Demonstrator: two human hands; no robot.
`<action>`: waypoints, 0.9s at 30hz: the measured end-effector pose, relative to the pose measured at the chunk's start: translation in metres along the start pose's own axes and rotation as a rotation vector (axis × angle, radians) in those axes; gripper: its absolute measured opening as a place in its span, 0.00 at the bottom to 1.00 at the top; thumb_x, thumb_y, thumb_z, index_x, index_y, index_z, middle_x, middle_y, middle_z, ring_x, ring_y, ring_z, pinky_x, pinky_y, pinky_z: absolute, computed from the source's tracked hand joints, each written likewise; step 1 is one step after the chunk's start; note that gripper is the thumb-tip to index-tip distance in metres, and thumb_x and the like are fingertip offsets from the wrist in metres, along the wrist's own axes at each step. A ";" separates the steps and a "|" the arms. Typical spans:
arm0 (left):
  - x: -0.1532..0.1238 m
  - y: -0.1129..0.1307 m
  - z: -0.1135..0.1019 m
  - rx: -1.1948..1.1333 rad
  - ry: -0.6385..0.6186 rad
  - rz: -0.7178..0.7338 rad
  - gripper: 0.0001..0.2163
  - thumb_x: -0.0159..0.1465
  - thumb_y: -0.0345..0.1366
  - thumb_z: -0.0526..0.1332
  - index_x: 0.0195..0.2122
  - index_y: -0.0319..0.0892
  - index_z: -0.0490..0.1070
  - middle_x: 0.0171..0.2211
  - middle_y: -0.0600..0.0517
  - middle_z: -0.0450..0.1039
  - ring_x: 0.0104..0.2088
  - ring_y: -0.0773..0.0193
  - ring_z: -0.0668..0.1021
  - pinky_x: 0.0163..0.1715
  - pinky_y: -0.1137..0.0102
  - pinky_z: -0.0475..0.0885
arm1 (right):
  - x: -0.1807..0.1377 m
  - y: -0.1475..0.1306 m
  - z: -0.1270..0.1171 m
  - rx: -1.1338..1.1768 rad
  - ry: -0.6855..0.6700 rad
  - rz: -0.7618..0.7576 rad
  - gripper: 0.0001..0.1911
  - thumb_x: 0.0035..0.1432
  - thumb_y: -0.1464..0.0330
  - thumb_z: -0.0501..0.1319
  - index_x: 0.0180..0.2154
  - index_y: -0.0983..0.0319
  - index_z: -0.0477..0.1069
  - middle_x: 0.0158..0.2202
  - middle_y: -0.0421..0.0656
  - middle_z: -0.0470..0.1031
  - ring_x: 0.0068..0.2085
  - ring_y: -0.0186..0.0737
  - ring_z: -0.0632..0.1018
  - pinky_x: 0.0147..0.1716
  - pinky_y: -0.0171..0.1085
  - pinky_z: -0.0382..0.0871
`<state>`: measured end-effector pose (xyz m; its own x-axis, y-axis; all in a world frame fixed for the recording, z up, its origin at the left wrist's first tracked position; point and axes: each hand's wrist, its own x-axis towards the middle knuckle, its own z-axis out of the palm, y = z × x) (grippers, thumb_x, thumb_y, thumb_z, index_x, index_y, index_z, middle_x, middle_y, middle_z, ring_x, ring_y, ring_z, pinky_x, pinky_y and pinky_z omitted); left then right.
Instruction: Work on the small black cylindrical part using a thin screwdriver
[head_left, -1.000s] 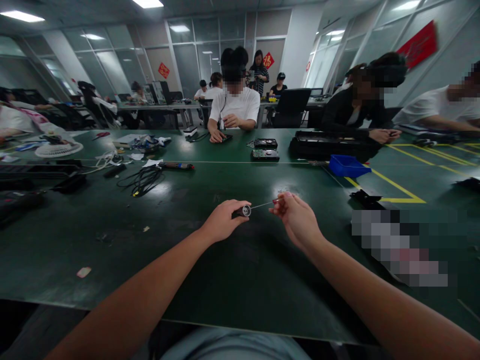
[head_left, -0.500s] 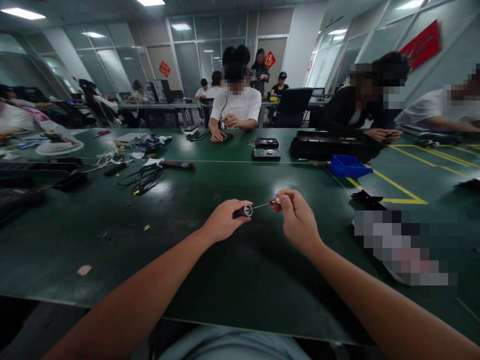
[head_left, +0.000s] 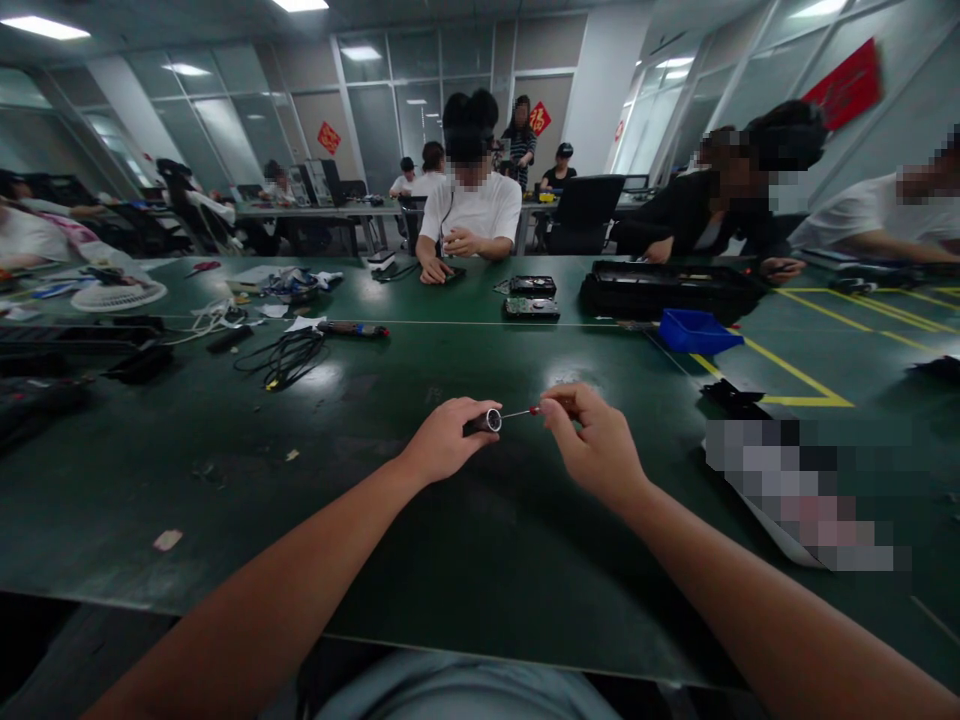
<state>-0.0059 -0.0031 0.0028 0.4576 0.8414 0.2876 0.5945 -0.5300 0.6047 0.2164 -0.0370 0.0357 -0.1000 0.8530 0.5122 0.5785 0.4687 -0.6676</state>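
Head view, sole view: green table (head_left: 390,560) with two bare hands above, forearms extended from the near edge. Left hand (head_left: 441,442): narrow, curled around a dark cylinder (head_left: 478,424), pale-rimmed open end turned toward the right and the camera. Right hand (head_left: 600,440): narrow, thumb and fingers pinched on a slim tool (head_left: 516,413), handle mostly hidden in the grip, red collar just showing, thin shaft directed leftward to the cylinder's mouth. Progress, as judged: under way, not finished. Done: cylinder and tool both in hand, shaft lined up with the opening. Left: cylinder and tool not yet parted or set down. Cannot tell whether inside the opening or only before it, nor of anything altered within. Position of cylinder: inside the left hand's grasp, apparently raised off the table; near the right hand but apart, with only the shaft between. Surroundings: corded tool (head_left: 352,329) beside coiled black cable (head_left: 289,360), beyond the left hand; two small units (head_left: 531,309), farther across; long black case (head_left: 667,290); blue bin (head_left: 697,333), near the case; pale scrap (head_left: 168,540), near left; co-worker in white (head_left: 472,215), seated opposite.
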 end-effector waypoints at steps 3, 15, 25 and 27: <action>0.000 -0.003 0.001 0.004 0.005 0.002 0.18 0.65 0.37 0.65 0.57 0.49 0.71 0.47 0.50 0.75 0.48 0.56 0.74 0.52 0.59 0.68 | 0.001 0.002 0.000 0.025 -0.038 0.011 0.08 0.64 0.66 0.55 0.40 0.59 0.72 0.34 0.43 0.79 0.34 0.41 0.78 0.34 0.39 0.68; 0.000 -0.003 0.002 -0.005 0.013 0.032 0.18 0.63 0.35 0.66 0.55 0.47 0.72 0.47 0.51 0.75 0.48 0.58 0.75 0.52 0.62 0.67 | 0.001 0.005 0.001 0.027 -0.083 0.072 0.17 0.67 0.62 0.51 0.52 0.61 0.68 0.28 0.40 0.74 0.28 0.39 0.75 0.29 0.39 0.64; 0.000 0.000 0.001 -0.006 0.008 0.027 0.18 0.64 0.36 0.66 0.56 0.48 0.72 0.47 0.50 0.75 0.47 0.58 0.76 0.52 0.61 0.68 | -0.002 0.011 0.006 0.193 -0.037 0.153 0.16 0.67 0.61 0.53 0.53 0.58 0.65 0.31 0.40 0.73 0.32 0.41 0.75 0.32 0.40 0.67; 0.000 0.002 0.000 -0.012 0.016 0.007 0.18 0.64 0.36 0.65 0.55 0.47 0.72 0.47 0.50 0.75 0.48 0.57 0.76 0.52 0.60 0.68 | 0.000 0.014 0.010 0.321 0.020 0.189 0.12 0.64 0.61 0.56 0.47 0.58 0.66 0.33 0.42 0.74 0.34 0.41 0.76 0.35 0.42 0.69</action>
<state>-0.0045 -0.0042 0.0040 0.4514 0.8392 0.3034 0.5830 -0.5347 0.6116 0.2166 -0.0283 0.0206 0.0020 0.9283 0.3719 0.3018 0.3540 -0.8852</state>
